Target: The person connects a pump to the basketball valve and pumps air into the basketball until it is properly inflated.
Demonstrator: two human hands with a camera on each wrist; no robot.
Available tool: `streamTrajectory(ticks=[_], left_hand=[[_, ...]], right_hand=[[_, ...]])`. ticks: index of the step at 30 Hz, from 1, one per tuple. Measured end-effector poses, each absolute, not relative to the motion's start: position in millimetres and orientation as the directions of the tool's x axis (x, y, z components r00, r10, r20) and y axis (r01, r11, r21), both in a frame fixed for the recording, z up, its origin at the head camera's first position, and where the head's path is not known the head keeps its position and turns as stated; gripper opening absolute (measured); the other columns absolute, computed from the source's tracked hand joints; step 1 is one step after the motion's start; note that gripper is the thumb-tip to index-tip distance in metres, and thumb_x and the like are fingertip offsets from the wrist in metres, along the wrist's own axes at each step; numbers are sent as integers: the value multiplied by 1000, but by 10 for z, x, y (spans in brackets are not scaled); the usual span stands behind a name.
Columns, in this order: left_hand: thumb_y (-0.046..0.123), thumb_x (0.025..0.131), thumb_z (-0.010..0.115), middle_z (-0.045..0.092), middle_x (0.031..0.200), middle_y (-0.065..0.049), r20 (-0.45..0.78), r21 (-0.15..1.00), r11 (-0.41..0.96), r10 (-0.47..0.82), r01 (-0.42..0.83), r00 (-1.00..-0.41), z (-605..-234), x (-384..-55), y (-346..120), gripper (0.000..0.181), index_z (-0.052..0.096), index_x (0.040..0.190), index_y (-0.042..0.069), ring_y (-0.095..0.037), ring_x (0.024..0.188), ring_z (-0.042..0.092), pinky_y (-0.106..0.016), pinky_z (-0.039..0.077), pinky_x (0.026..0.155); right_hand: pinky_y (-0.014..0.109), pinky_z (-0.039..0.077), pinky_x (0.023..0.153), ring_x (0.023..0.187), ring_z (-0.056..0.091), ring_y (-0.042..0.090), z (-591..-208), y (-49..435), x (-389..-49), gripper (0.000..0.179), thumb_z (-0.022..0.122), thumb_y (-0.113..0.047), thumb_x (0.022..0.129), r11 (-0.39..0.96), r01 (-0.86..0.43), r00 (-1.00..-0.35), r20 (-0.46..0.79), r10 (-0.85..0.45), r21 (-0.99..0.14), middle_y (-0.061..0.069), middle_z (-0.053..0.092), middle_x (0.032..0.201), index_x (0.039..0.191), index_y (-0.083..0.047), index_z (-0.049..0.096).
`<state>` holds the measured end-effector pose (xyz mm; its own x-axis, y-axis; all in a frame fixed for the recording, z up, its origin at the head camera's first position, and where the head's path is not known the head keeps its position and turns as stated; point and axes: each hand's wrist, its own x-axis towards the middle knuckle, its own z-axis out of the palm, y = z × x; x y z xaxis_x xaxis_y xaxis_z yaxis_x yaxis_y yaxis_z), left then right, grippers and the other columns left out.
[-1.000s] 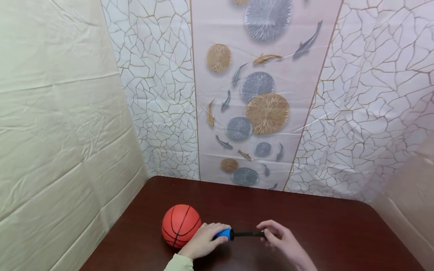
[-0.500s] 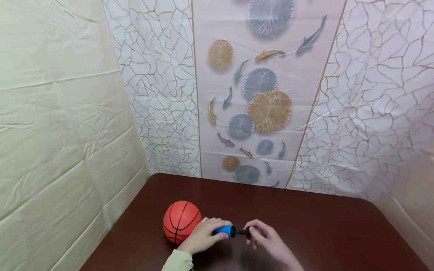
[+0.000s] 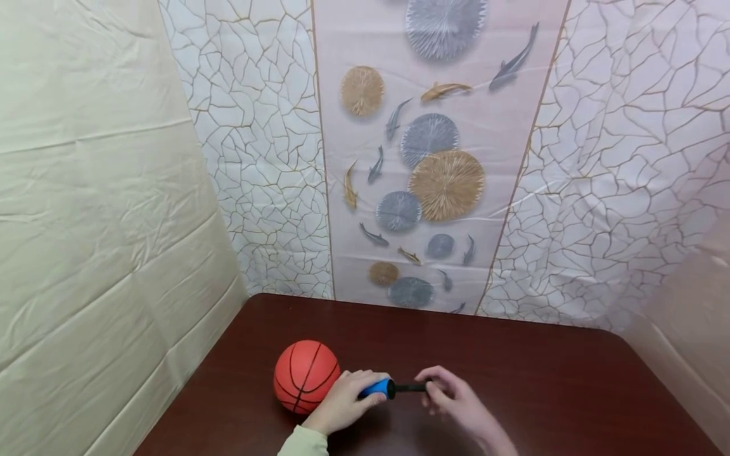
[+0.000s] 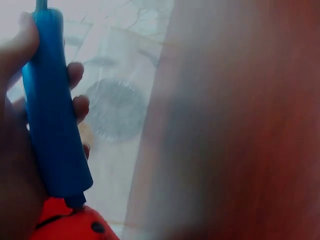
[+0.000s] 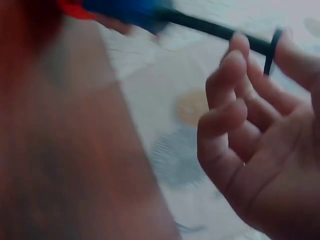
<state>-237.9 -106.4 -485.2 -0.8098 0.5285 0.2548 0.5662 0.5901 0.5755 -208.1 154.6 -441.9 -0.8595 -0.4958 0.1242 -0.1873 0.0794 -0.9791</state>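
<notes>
A red basketball (image 3: 305, 377) with black lines rests on the table at the left. My left hand (image 3: 341, 403) grips the blue barrel of a hand pump (image 3: 377, 387), fingers wrapped round it, its wrist beside the ball. In the left wrist view the pump's narrow tip (image 4: 75, 200) meets the ball's surface. From the barrel's other end a black plunger rod (image 5: 215, 31) sticks partly out. My right hand (image 3: 453, 398) pinches the plunger's flat end handle (image 5: 271, 54), thumb behind it and fingertips at the rod.
The dark reddish-brown table (image 3: 547, 392) extends behind and to the right of both hands. A beige cloth wall (image 3: 114, 221) stands along its left side, and a patterned backdrop (image 3: 445, 253) with fish and round shapes hangs at the back.
Half a second ago my right hand had pushed the plunger leftward into the barrel; since then it has drawn it slightly out to the right. The left hand keeps its hold on the pump.
</notes>
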Motion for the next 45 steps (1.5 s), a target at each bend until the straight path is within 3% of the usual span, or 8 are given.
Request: streamTrajectory(ticks=[5, 11, 19, 24, 30, 34, 39, 45], left_hand=[[54, 95, 47, 65, 116, 8, 233, 573, 594, 542, 565, -807, -4896, -2350, -1030, 48, 59, 132, 25, -5, 100, 57, -26, 35, 78], [54, 94, 52, 65, 110, 13, 250, 598, 541, 574, 591, -780, -4791, -2384, -1188, 41, 59, 129, 33, -2, 97, 55, -29, 39, 84], [52, 93, 54, 64, 122, 8, 237, 694, 497, 525, 521, -817, -4755, -2429, -1330, 41, 58, 130, 35, -8, 101, 51, -31, 43, 84], [51, 95, 54, 64, 125, 7, 209, 721, 485, 530, 496, -822, -4918, -2456, -1276, 41, 59, 130, 31, -6, 101, 52, -29, 43, 84], [49, 94, 55, 66, 121, 6, 218, 663, 527, 543, 532, -811, -5005, -2473, -1153, 41, 62, 128, 27, -4, 102, 56, -32, 43, 89], [47, 94, 57, 68, 115, 7, 266, 620, 514, 573, 593, -775, -4974, -2469, -1148, 40, 64, 127, 25, -3, 98, 57, -30, 42, 87], [48, 93, 56, 68, 114, 9, 286, 603, 508, 582, 615, -761, -4845, -2480, -1281, 40, 63, 127, 28, -3, 99, 57, -30, 40, 87], [51, 93, 55, 66, 114, 10, 282, 626, 529, 532, 573, -799, -4738, -2451, -1436, 39, 59, 128, 35, -5, 100, 55, -33, 40, 89]], right_hand=[[20, 41, 53, 63, 52, 5, -4594, 1243, -2100, 40, 42, -26, 105, 76, -55, -850, 7, -527, -996, -1, 56, 81, 125, 8, 40], [22, 45, 58, 65, 52, 4, -4424, 1406, -2070, 37, 41, -24, 105, 56, -126, -806, 70, -588, -990, -1, 64, 88, 124, 8, 47], [26, 44, 55, 62, 50, 7, -4131, 1799, -1954, 30, 40, -24, 106, 73, -203, -890, 153, -429, -976, -4, 61, 79, 114, 0, 57], [25, 43, 52, 60, 49, 4, -4257, 1721, -2018, 16, 49, -16, 102, 57, -216, -885, 170, -434, -975, -9, 58, 72, 105, -1, 55], [19, 39, 51, 59, 50, 4, -4542, 1324, -2106, 29, 50, -23, 101, 124, -102, -899, 38, -436, -987, -3, 53, 71, 111, 4, 52], [19, 41, 52, 61, 51, 4, -4654, 1171, -2128, 35, 44, -24, 104, 118, -122, -857, 45, -513, -985, -2, 54, 76, 116, 9, 51], [23, 45, 59, 66, 52, 5, -4458, 1296, -2112, 37, 44, -26, 104, 133, -135, -808, 31, -589, -982, 0, 59, 84, 122, 5, 54], [28, 47, 57, 63, 51, 10, -4133, 1626, -1960, 30, 41, -23, 105, 154, -222, -855, 116, -505, -963, 0, 60, 82, 118, 0, 56]])
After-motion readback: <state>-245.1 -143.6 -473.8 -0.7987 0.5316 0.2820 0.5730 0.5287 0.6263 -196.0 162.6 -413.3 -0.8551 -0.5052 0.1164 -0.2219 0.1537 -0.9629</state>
